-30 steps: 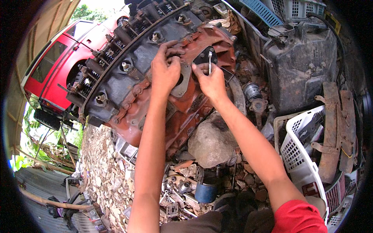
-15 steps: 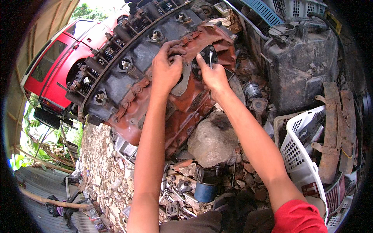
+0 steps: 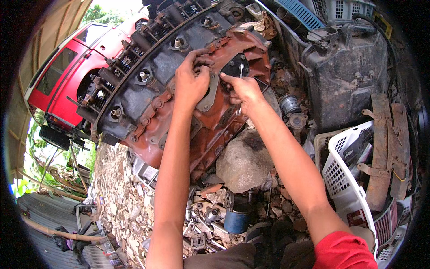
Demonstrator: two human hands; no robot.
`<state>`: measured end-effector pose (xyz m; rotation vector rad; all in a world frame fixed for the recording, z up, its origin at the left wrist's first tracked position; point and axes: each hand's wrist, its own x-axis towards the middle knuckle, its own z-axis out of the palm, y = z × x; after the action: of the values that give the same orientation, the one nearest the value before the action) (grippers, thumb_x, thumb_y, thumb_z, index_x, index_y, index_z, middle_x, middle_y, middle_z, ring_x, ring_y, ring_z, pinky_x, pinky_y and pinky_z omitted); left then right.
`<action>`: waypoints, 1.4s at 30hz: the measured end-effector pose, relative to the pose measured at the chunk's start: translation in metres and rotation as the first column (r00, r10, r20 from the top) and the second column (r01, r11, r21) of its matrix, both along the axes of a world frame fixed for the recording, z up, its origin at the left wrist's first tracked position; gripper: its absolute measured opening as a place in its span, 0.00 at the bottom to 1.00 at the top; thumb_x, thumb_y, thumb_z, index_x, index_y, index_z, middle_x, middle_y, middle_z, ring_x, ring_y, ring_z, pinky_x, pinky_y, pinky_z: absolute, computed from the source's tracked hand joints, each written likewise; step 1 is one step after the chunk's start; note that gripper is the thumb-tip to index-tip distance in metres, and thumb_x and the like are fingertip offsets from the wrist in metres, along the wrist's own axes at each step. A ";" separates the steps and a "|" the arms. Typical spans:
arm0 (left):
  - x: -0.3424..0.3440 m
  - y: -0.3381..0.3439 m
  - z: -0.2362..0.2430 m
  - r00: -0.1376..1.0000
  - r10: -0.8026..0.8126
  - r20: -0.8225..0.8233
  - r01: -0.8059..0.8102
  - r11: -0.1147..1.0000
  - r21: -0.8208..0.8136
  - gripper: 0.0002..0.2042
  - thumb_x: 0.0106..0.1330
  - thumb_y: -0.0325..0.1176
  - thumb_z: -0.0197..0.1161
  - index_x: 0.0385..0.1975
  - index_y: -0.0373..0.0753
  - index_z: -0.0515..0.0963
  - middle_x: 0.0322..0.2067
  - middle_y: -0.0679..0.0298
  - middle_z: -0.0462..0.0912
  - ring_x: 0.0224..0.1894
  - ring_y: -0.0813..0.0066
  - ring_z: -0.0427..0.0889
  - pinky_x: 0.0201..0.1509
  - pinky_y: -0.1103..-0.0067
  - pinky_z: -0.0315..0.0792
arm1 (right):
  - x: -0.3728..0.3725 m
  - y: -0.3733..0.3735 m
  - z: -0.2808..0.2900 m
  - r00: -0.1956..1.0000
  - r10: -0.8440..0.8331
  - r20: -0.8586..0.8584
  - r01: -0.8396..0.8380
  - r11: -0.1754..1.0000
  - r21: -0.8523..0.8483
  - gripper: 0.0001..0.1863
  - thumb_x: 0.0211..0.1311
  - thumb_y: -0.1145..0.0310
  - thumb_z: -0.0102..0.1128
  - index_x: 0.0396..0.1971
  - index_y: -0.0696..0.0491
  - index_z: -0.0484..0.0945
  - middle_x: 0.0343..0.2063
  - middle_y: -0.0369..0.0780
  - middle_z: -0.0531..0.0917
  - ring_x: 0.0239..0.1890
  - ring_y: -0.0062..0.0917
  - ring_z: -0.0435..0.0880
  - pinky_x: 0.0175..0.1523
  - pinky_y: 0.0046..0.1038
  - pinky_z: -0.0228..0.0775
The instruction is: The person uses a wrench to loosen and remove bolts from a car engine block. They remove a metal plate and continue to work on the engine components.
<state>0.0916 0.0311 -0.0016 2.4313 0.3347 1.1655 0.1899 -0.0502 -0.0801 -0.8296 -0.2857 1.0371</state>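
Observation:
A red-brown and black engine block (image 3: 148,150) lies tilted ahead of me. My right hand (image 3: 245,93) grips a slim metal wrench (image 3: 242,71), whose upper end is at a bolt on a black cover plate (image 3: 231,68). The tool's lower end shows below my fingers. To the left, my left hand (image 3: 193,80) rests against the block with its fingers curled in toward the thumb. Whatever lies between those fingertips is hidden. Beside that hand sits a grey flat plate (image 3: 207,104) with a dark hole, partly covered by my wrist.
A large stone (image 3: 245,161) sits against the block's near side. Loose metal parts and a blue cylinder (image 3: 237,221) lie on the gravel by my feet. At right are a white crate (image 3: 342,179) and a black jerrycan (image 3: 345,76). A red vehicle (image 3: 56,76) stands far left.
My right hand has shifted slightly down, its thumb dropping away from the black cover plate and uncovering more of it. The wrench's lower end now shows. My left hand has barely moved.

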 end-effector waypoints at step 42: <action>0.001 0.005 -0.003 1.000 -0.023 0.004 0.023 1.000 -0.020 0.17 0.54 0.19 0.50 0.45 0.31 0.77 0.34 0.54 0.85 0.38 0.69 0.86 0.46 0.77 0.76 | -0.008 0.019 -0.017 0.827 -0.336 0.451 0.389 0.921 -0.027 0.17 0.61 0.59 0.65 0.18 0.55 0.80 0.18 0.30 0.78 0.20 0.13 0.70 0.26 0.24 0.62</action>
<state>0.0922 0.0360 -0.0050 2.4096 0.3152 1.1511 0.1815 -0.0314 -0.0972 -1.1764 -0.4314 0.4999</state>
